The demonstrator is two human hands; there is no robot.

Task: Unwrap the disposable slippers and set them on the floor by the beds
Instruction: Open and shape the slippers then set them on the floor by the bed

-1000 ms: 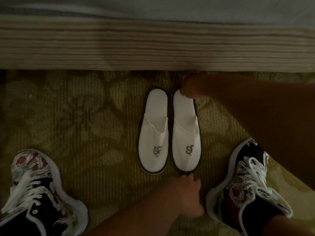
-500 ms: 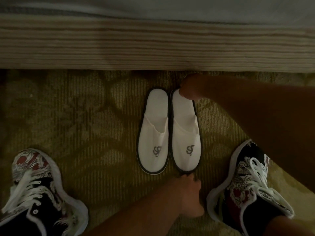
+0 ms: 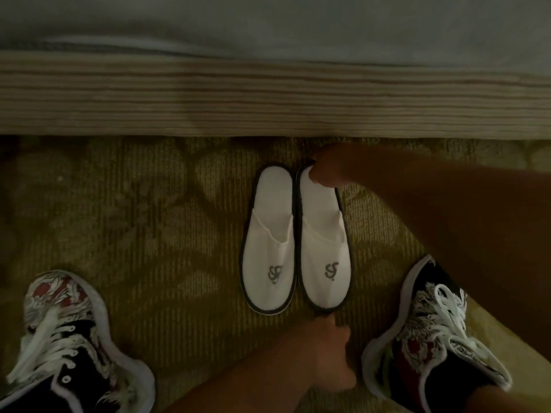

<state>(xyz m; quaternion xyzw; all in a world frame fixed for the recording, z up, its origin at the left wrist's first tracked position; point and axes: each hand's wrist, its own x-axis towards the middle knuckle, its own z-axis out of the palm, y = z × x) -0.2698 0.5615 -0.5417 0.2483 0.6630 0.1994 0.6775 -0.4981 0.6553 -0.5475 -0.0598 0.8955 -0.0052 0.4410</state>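
slippers (image 3: 295, 248): unwrapped pair, side by side on carpet (image 3: 149, 219), centre frame, heels toward bed (image 3: 268, 96)
right hand (image 3: 326, 172): fingers pinching right slipper's heel rim
left hand (image 3: 331, 350): at its toe; finger state cannot tell
risk: uneven release skews pair; shoe (image 3: 429, 332) near

White slippers (image 3: 295, 239) — apparently touching — toes toward viewer.

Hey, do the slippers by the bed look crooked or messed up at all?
Nothing stands out. The slippers lie flat, side by side on the carpet, toes pointing away from the bed.
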